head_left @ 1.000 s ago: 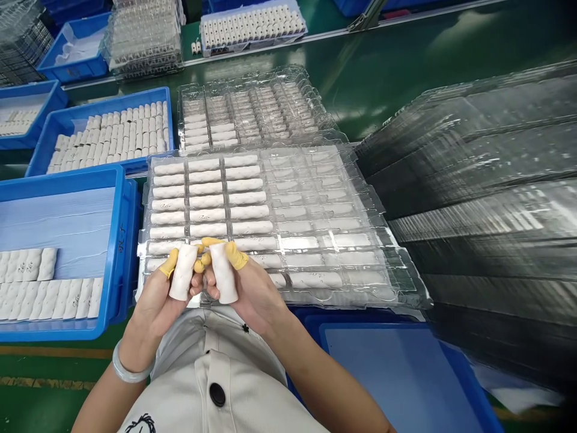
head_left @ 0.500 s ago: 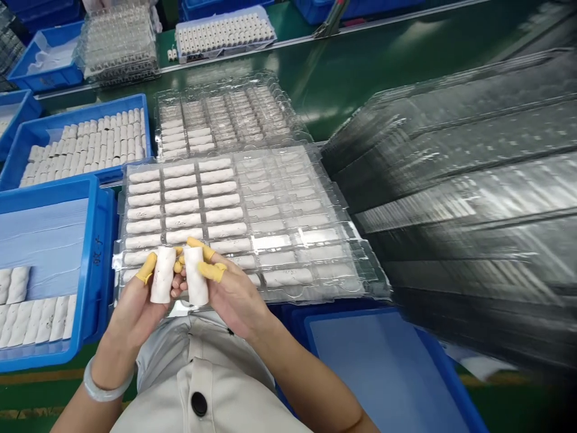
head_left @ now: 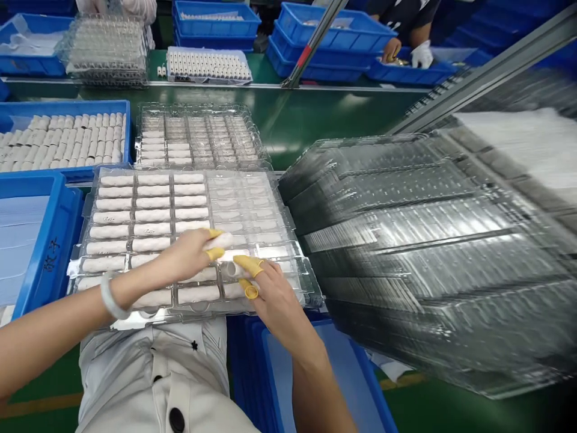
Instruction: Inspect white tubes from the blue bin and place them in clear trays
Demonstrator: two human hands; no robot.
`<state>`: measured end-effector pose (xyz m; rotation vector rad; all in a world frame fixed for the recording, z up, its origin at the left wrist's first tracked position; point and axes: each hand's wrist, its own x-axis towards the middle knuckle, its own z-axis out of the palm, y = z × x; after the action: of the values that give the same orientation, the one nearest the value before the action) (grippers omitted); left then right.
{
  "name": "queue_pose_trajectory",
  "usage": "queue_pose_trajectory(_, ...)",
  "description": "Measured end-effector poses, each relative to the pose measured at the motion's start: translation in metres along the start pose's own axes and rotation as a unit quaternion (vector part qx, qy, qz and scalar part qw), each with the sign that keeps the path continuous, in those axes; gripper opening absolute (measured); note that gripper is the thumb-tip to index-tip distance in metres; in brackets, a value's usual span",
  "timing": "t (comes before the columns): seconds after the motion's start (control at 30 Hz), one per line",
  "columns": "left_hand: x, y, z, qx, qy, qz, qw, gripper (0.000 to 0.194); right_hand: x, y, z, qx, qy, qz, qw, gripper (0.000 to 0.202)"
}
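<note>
Both my hands are over a clear plastic blister tray (head_left: 265, 207), where white wavy tubes (head_left: 151, 215) fill the left columns. My left hand (head_left: 192, 252), with yellow finger cots, is closed on a white tube (head_left: 222, 242) above the fourth column. Just below it, my right hand (head_left: 274, 294), also in yellow cots, grips another white tube (head_left: 231, 270) whose hollow end faces me. It lies low at the tray's slots; whether it is seated I cannot tell. A few nearest-row tubes reach into the fourth column.
A tall stack of clear trays (head_left: 406, 240) leans close on the right. Blue bins (head_left: 63, 246) stand at the left, one full of tubes. Behind is another partly filled tray (head_left: 198, 135). Across the green bench (head_left: 261, 114), a co-worker's gloved hand (head_left: 422, 55) is visible.
Both hands have moved from the tray's front edge, where they held the two tubes upright, out over its fourth column. The tubes now lie roughly flat. My view has shifted right and up.
</note>
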<state>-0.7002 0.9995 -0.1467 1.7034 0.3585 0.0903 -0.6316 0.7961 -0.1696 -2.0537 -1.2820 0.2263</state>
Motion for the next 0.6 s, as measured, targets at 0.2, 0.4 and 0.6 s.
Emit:
queue_pose_trajectory(0.2, 0.023, -0.017, 0.043, 0.037, -0.023, 0.088, 0.995, 0.025, -0.007, 0.018, 0.006, -0.116, -0.018, -0.072, 0.991, 0.039)
queue_pose_trajectory(0.4, 0.014, -0.023, 0.035, 0.076, -0.086, 0.134, 0.984, 0.028, -0.006, 0.022, 0.011, -0.148, 0.085, -0.032, 0.985, 0.023)
queue_pose_trajectory(0.6, 0.012, -0.030, 0.036, 0.256, -0.119, 0.159, 0.946, 0.033, 0.018, 0.028, 0.023, -0.207, 0.155, -0.094, 0.962, 0.031)
